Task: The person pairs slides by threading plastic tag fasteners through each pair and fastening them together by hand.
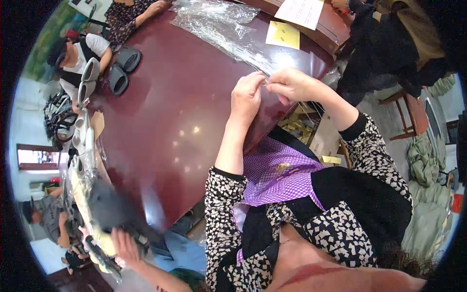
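Observation:
My left hand (247, 97) and my right hand (293, 86) meet above the table's right side, fingertips pinched together and almost touching. What they pinch is too small to make out. Clear plastic bags (219, 34) lie on the table just beyond, and their crumpled near end reaches to my fingers. Several thin pale strands (315, 108) show below my right hand. A yellow paper (283, 35) and a white printed sheet (299, 12) lie past the bags.
Two dark slide sandals (118, 80) sit on the dark red table (165, 97) at the far left. Light-coloured slides (87, 82) and wrapping line its left edge, where other people work. A co-worker's hand (125, 247) moves a blurred dark thing (116, 207). A wooden stool (406, 117) stands right.

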### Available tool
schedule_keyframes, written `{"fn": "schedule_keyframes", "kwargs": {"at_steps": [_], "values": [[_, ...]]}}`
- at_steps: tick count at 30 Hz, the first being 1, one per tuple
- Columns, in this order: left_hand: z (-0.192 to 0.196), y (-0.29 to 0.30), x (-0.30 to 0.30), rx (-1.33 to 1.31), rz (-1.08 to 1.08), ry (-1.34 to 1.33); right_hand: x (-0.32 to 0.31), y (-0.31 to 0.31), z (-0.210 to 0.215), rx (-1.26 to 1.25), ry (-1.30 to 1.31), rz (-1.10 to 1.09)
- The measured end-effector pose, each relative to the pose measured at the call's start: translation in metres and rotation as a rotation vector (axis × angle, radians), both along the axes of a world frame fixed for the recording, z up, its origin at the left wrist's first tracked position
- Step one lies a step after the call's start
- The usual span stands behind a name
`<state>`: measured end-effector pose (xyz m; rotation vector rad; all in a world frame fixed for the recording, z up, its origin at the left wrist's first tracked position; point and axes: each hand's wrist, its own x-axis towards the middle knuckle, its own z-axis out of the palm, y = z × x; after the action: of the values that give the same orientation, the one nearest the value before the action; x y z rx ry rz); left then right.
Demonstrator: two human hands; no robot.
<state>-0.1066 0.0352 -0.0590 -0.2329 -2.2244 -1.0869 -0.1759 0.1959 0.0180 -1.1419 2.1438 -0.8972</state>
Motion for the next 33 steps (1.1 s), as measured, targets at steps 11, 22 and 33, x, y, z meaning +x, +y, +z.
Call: {"fn": "schedule_keyframes", "kwargs": {"at_steps": [11,22,33], "values": [[-0.004,0.003,0.018,0.696,-0.078,-0.133,-0.058,-0.039,-0.089,-0.191,1.057,-0.166],[0.007,0.041,0.052,0.897,-0.209,-0.389,-0.104,-0.085,-0.095,0.125,0.952,-0.211],[0.001,0.06,0.128,1.071,-0.434,-0.417,-0.147,-0.094,-0.105,0.117,0.942,-0.329]]}}
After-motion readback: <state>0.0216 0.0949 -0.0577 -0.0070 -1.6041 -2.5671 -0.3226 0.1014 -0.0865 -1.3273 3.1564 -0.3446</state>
